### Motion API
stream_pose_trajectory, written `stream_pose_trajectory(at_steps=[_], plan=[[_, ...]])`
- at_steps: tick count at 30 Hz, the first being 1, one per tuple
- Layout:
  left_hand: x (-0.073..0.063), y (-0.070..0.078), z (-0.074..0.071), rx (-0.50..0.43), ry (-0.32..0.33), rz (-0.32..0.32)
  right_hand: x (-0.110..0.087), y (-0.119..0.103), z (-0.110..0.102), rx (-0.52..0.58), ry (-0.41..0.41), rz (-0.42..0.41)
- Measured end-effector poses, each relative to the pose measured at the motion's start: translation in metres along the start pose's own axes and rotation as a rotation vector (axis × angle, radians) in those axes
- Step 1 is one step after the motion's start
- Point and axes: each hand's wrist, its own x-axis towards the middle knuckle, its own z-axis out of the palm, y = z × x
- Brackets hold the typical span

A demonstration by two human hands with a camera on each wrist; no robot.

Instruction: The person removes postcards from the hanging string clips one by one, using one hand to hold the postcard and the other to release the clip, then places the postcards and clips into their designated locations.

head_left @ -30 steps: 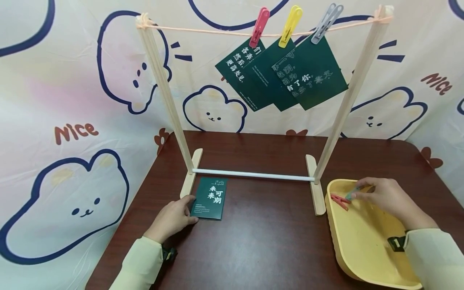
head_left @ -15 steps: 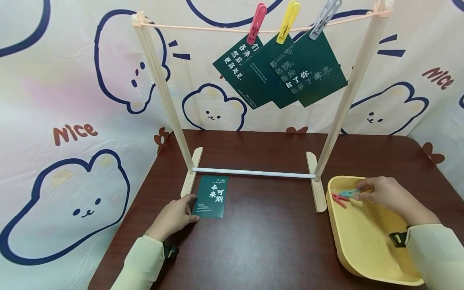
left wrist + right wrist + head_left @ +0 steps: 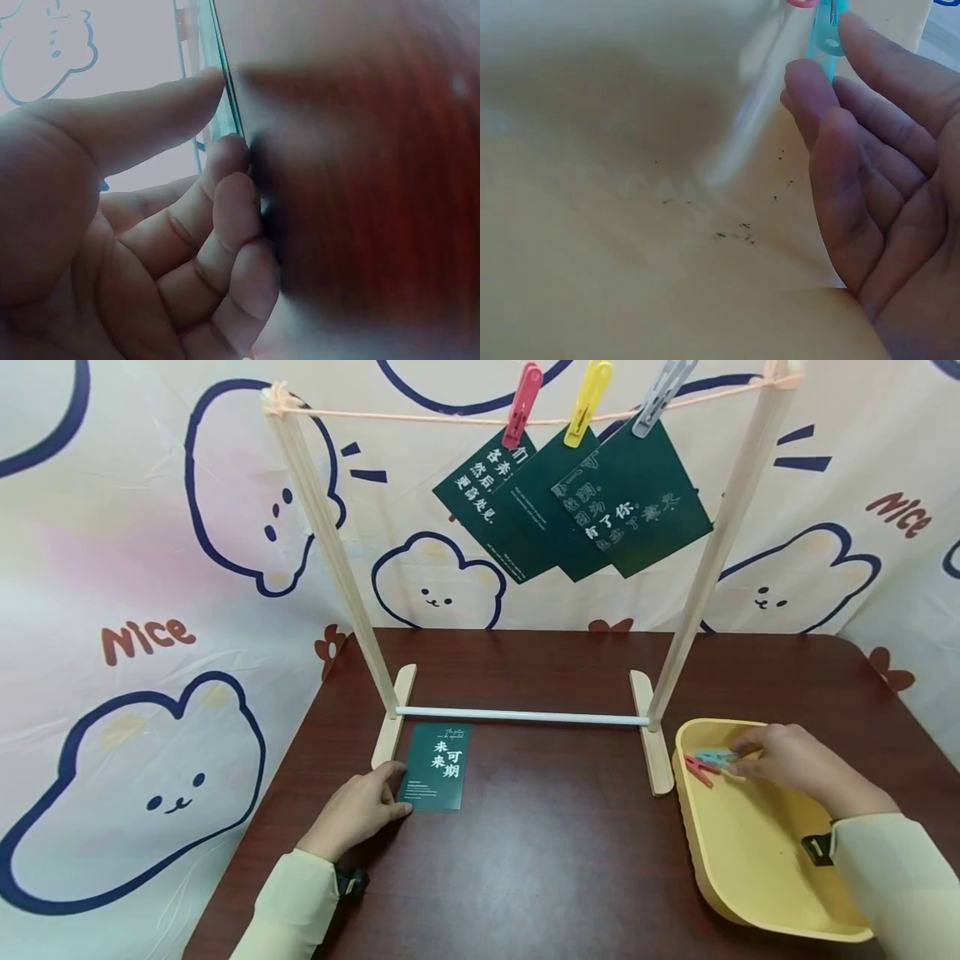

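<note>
A dark green card with white lettering lies flat on the table, by the left foot of a wooden frame. My left hand is at its near left corner, with thumb and curled fingers gripping the edge. The left wrist view shows the card nearly edge-on between thumb tip and fingertips. Inside the yellow tray, my right hand pinches a turquoise clothespin between thumb and forefinger. A red clothespin lies right beside it. In the right wrist view the turquoise clothespin sits at the fingertips, its far part cut off.
The wooden frame carries a pink string. Pink, yellow and grey clothespins hold overlapping green cards on it. A white bar joins the feet. The yellow tray stands at the right.
The turquoise clothespin, tilted in the right fingers a second ago, now lies flatter beside the red one. The head view has shifted slightly; the left hand stays at the card.
</note>
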Motion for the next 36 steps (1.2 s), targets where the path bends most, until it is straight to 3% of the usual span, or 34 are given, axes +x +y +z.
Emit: stream_pose_trajectory(at_steps=[21, 26, 31, 36], plan=[[0.006, 0.004, -0.013, 0.051, 0.046, 0.069, -0.003, -0.002, 0.000, 0.000, -0.031, 0.012], [0.009, 0.007, -0.022, 0.061, 0.035, 0.094, -0.001, -0.002, -0.001, -0.019, -0.026, -0.007], [0.016, 0.012, -0.030, 0.067, 0.099, 0.121, 0.002, -0.005, -0.007, -0.026, -0.006, -0.015], [0.027, 0.024, -0.039, 0.047, 0.142, 0.209, 0.005, -0.008, -0.023, -0.008, 0.008, 0.028]])
